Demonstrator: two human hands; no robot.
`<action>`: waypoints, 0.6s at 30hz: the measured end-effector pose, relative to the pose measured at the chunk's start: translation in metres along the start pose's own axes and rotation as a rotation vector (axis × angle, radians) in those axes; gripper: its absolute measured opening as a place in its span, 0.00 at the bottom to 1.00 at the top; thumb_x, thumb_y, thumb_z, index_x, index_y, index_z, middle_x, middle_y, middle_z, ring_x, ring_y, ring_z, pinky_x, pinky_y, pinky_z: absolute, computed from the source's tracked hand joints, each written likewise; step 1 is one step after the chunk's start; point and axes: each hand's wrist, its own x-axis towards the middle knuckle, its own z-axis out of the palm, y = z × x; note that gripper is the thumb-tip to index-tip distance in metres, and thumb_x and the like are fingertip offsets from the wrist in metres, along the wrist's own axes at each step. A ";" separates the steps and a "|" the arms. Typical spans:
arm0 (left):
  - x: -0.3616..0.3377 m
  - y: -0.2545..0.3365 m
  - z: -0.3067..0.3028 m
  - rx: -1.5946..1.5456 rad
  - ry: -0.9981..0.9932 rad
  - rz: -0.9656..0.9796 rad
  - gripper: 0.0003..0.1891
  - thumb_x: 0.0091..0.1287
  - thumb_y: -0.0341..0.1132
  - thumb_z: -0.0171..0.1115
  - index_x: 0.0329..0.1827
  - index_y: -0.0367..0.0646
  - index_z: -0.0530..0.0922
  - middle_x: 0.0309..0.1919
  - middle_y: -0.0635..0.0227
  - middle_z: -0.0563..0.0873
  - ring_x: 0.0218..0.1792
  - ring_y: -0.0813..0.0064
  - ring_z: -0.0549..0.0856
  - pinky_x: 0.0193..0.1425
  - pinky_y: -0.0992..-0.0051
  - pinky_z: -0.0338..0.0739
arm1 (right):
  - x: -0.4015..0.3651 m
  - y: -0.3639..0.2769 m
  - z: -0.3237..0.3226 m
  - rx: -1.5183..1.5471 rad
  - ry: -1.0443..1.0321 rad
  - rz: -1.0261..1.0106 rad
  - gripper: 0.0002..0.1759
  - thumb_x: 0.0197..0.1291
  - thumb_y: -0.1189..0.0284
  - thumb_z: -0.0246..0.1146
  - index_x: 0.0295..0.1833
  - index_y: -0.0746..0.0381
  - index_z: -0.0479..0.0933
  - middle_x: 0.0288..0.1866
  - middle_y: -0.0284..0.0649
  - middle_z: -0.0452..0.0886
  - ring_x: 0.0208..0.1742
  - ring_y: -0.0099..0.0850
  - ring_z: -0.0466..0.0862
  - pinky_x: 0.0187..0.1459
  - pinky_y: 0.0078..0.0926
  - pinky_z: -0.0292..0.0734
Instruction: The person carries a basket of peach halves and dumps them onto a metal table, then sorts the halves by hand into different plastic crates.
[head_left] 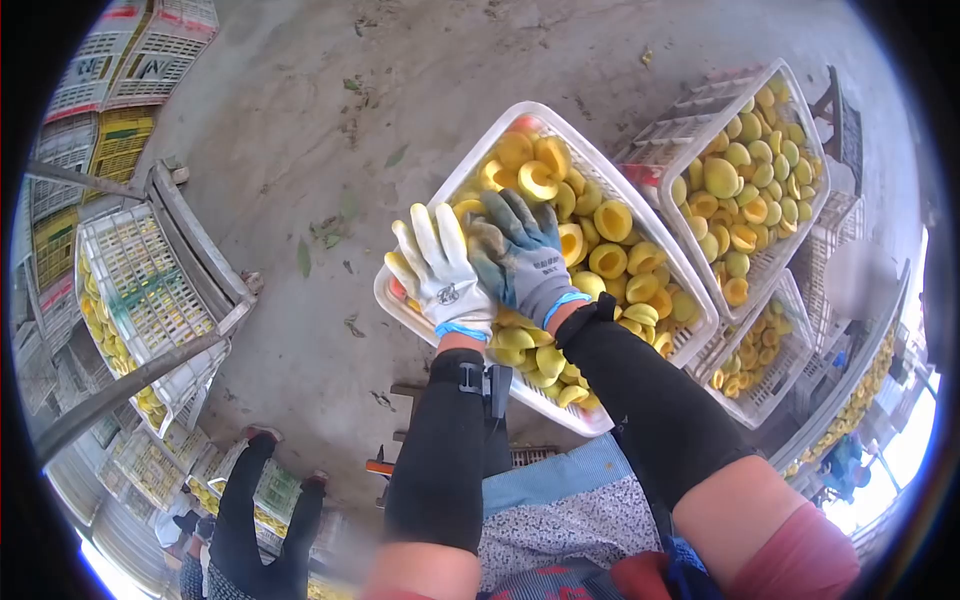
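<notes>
My left hand (445,268), in a white glove with yellowed fingertips, lies with its fingers spread over the left end of a white plastic crate (546,408). Right beside it is my right hand (523,250), in a grey-blue glove with darkened fingers. Its fingers stretch out over the fruit, and its thumb side meets the left glove. Neither hand shows anything in its grip. Pitted yellow peach halves (608,260) fill the crate, many with the hollow side up. What lies under my palms is hidden.
More crates of peach halves (757,178) stand at the right, one behind another. Crates (150,270) sit by a metal-framed cart (205,262) at the left, with stacks beyond. Another person (262,525) is at lower left. Leaves litter the concrete floor (290,130).
</notes>
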 end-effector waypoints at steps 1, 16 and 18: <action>0.009 0.002 0.008 0.008 0.052 0.007 0.36 0.73 0.51 0.57 0.83 0.54 0.62 0.83 0.58 0.60 0.82 0.40 0.55 0.81 0.35 0.46 | 0.004 0.008 0.003 0.026 -0.012 -0.011 0.22 0.64 0.57 0.63 0.63 0.46 0.82 0.76 0.36 0.74 0.78 0.43 0.70 0.73 0.66 0.58; 0.009 -0.018 0.002 0.041 0.025 0.172 0.36 0.72 0.47 0.62 0.82 0.49 0.64 0.81 0.51 0.64 0.81 0.49 0.61 0.84 0.52 0.54 | -0.056 0.021 -0.111 0.512 0.258 0.079 0.32 0.61 0.65 0.70 0.72 0.53 0.75 0.78 0.49 0.69 0.76 0.54 0.71 0.71 0.49 0.72; -0.010 0.022 -0.028 -0.082 0.151 0.105 0.33 0.76 0.49 0.60 0.78 0.40 0.68 0.77 0.47 0.69 0.78 0.49 0.67 0.82 0.55 0.59 | -0.124 0.050 -0.178 0.562 0.416 0.134 0.31 0.61 0.72 0.71 0.71 0.56 0.75 0.76 0.50 0.71 0.73 0.53 0.75 0.69 0.47 0.74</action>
